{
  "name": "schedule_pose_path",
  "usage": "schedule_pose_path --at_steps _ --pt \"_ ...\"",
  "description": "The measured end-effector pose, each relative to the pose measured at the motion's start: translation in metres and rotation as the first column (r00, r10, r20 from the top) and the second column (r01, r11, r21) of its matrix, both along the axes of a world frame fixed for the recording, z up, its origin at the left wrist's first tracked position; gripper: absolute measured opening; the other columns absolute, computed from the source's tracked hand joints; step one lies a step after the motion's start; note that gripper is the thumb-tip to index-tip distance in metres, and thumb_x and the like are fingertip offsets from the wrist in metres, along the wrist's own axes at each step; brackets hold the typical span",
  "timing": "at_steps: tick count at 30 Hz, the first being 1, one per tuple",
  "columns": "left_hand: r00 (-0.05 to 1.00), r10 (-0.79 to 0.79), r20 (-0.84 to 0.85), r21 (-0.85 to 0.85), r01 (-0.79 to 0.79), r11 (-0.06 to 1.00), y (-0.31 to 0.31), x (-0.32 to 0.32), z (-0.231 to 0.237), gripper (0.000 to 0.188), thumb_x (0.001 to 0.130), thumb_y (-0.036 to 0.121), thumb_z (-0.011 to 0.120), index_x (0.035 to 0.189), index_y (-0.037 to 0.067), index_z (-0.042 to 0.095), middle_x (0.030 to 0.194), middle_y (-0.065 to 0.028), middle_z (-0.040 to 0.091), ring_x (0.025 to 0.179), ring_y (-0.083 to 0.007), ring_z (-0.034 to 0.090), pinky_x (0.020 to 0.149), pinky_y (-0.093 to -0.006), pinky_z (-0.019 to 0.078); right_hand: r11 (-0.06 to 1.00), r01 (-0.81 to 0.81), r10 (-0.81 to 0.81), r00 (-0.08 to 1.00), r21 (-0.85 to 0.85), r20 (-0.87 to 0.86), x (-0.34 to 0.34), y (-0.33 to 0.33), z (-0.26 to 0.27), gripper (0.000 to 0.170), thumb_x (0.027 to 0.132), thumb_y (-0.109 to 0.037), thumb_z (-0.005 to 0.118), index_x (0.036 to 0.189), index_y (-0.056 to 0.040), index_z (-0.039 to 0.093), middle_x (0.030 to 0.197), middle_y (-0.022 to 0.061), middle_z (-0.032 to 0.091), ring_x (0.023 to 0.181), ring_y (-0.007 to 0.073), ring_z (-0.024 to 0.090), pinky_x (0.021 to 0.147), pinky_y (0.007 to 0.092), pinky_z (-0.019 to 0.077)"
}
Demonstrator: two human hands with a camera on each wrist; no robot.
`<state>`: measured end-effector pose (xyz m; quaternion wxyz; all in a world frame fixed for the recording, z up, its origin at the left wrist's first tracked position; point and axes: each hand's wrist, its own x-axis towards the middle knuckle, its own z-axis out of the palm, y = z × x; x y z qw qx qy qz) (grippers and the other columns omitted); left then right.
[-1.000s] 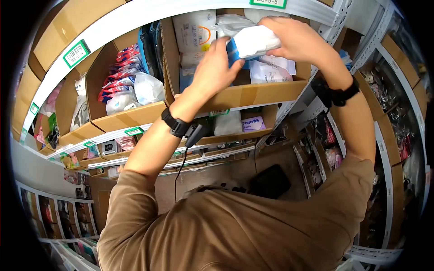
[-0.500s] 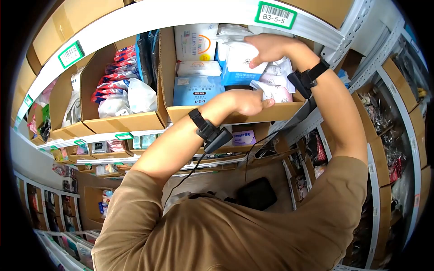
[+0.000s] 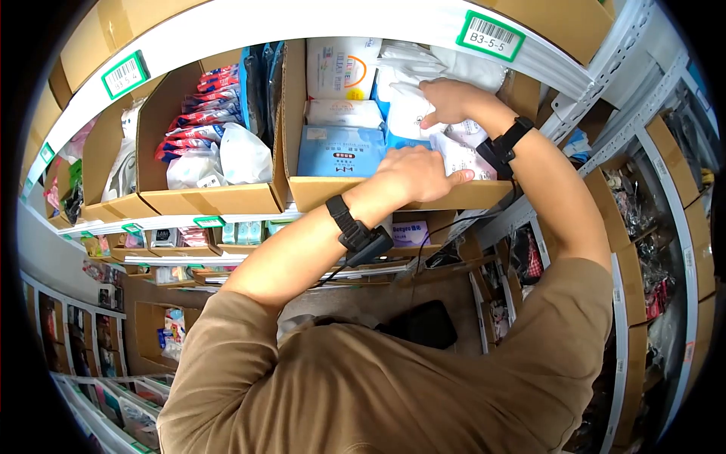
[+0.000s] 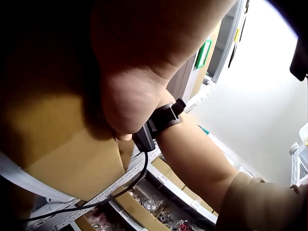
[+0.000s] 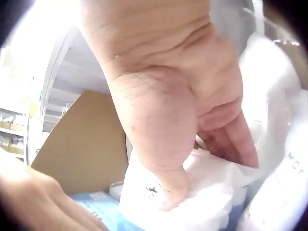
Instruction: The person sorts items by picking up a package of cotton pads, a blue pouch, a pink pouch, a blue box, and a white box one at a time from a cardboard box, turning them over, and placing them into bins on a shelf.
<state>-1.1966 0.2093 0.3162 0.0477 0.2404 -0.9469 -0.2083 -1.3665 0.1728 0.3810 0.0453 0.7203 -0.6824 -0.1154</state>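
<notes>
In the head view a cardboard box (image 3: 484,195) on the shelf holds several soft white and blue packs. My right hand (image 3: 456,102) is inside it, gripping a white-and-blue plastic pack (image 5: 139,192) at its top. The right wrist view shows the thumb on the pack's near face and the fingers behind it. My left hand (image 3: 417,172) holds the box's front wall, thumb along the outside; its fingers reach over the top edge and are partly hidden. White pouches with pinkish contents (image 3: 463,155) lie right of the gripped pack. A light blue pack (image 3: 340,151) lies to its left.
Left of this box stands another cardboard box (image 3: 212,200) with red-and-blue packets (image 3: 198,125) and white bags. A shelf beam (image 3: 378,17) with a barcode label (image 3: 490,35) runs above. A cable (image 3: 442,227) hangs between the wrists. More shelving (image 3: 643,227) stands at the right.
My left hand has gone from beside the white-and-blue pack down to the box's front edge. My right hand has lowered the pack, now upright, into the box.
</notes>
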Motion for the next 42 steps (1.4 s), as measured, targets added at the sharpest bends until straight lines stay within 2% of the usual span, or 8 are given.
schedule_pose_path --at_steps 7,10,14,16,20,24,34,42 --pt "0.99 0.087 -0.114 -0.105 -0.099 0.99 0.003 0.016 0.006 0.071 0.09 0.064 0.046 0.093 -0.004 0.07 0.098 -0.0234 0.069 0.096 -0.0387 0.066 0.084 -0.0452 0.0527 0.964 0.112 -0.093 0.992 -0.242 0.091 0.016 0.033 0.024 0.059 0.083 -0.036 0.071 0.126 -0.0001 0.05 0.125 0.0223 0.058 0.114 0.0378 0.057 0.098 0.0408 0.044" --pt "0.882 -0.118 -0.457 -0.217 0.019 0.976 0.002 0.063 0.002 0.046 0.091 0.044 0.061 0.093 -0.002 0.067 0.093 -0.0183 0.069 0.089 -0.0367 0.067 0.078 -0.0396 0.0545 0.885 -0.04 0.202 0.93 -0.463 0.307 0.045 0.067 0.023 0.049 0.085 -0.035 0.069 0.12 -0.0041 0.054 0.115 0.0222 0.063 0.11 0.0411 0.058 0.092 0.0443 0.0474" --pt "0.572 -0.281 -0.77 -0.026 0.412 0.911 -0.015 0.166 -0.03 0.014 0.087 0.011 0.069 0.094 0.0 0.065 0.092 -0.0134 0.069 0.084 -0.0276 0.069 0.075 -0.0337 0.0543 0.806 0.109 0.504 0.389 -0.582 0.771 0.127 0.101 -0.019 0.015 0.086 -0.005 0.065 0.1 -0.0011 0.062 0.094 0.0063 0.066 0.088 0.013 0.063 0.079 0.0283 0.0513" --pt "0.725 -0.183 -0.664 0.32 0.496 0.807 -0.029 0.232 -0.052 0.013 0.088 0.011 0.068 0.096 0.0 0.066 0.096 -0.0127 0.071 0.086 -0.023 0.069 0.077 -0.0343 0.0543 0.858 0.006 0.514 0.025 -0.514 0.858 0.17 0.103 -0.05 0.01 0.088 -0.001 0.061 0.097 0.003 0.059 0.095 0.0107 0.064 0.088 0.0158 0.064 0.08 0.0281 0.0513" --pt "0.808 0.237 -0.54 0.717 0.294 0.633 -0.035 0.352 -0.114 0.02 0.09 0.012 0.067 0.105 0.0 0.064 0.103 -0.0107 0.071 0.091 -0.0163 0.067 0.079 -0.0299 0.0523 0.918 -0.201 0.25 -0.376 -0.342 0.892 0.272 0.073 -0.11 0.01 0.09 -0.002 0.062 0.096 0.0039 0.057 0.095 0.0139 0.062 0.088 0.0189 0.064 0.081 0.031 0.052" --pt "0.768 0.438 -0.467 0.732 0.057 0.679 -0.017 0.462 -0.155 0.023 0.088 0.008 0.066 0.109 -0.001 0.063 0.1 -0.0079 0.07 0.089 -0.0138 0.066 0.079 -0.0282 0.0517 0.874 -0.427 0.033 -0.424 -0.232 0.905 0.391 0.027 -0.159 0.01 0.094 -0.008 0.057 0.095 0.0006 0.053 0.09 0.015 0.061 0.084 0.0216 0.064 0.074 0.0316 0.0527" --pt "0.201 0.808 -0.553 0.79 -0.181 0.586 -0.037 0.727 -0.207 0.017 0.092 0.001 0.055 0.108 0.001 0.06 0.105 -0.0066 0.067 0.091 -0.0109 0.061 0.084 -0.0273 0.0497 0.595 -0.804 -0.337 -0.232 0.016 0.912 0.682 -0.062 -0.204 0.011 0.096 -0.011 0.059 0.097 -0.0003 0.057 0.09 0.0094 0.066 0.085 0.014 0.065 0.073 0.0263 0.0515" --pt "-0.206 0.902 -0.38 0.897 -0.321 0.304 -0.039 0.833 -0.261 0.012 0.094 0.005 0.052 0.103 0.003 0.06 0.1 -0.0072 0.068 0.087 -0.013 0.063 0.075 -0.0259 0.0483 0.461 -0.883 -0.463 -0.151 0.091 0.873 0.827 -0.118 -0.247 0.014 0.097 -0.015 0.058 0.097 -0.0014 0.057 0.089 0.0099 0.066 0.082 0.0155 0.065 0.07 0.027 0.0515"
